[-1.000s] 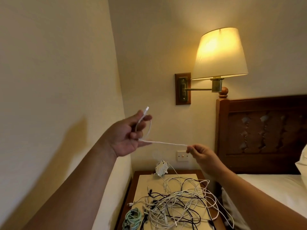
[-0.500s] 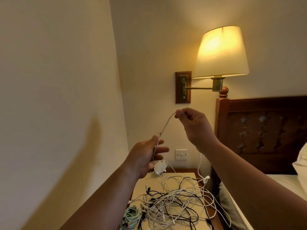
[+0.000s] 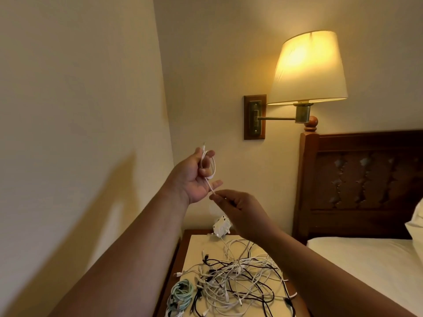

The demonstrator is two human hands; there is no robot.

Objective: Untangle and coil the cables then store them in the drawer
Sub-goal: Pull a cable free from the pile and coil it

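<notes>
My left hand (image 3: 194, 177) is raised in front of the wall and holds a white cable (image 3: 213, 169) looped around its fingers, the plug end poking up above the thumb. Just below and to the right, my right hand (image 3: 238, 209) pinches the same cable's free length between thumb and fingers. Below both hands, a tangle of white and black cables (image 3: 235, 275) lies on the nightstand top (image 3: 194, 250). A coiled pale green cable (image 3: 180, 294) rests at its front left. No drawer is in view.
A white plug adapter (image 3: 220, 227) sits at the back of the nightstand. A lit wall lamp (image 3: 306, 69) hangs above on a brass arm. The wooden headboard (image 3: 366, 184) and the white bed (image 3: 366, 266) lie to the right, a wall close on the left.
My right hand came down from above my left hand to just below it, laying a loop of the white cable around my left fingers. My left hand rose slightly.
</notes>
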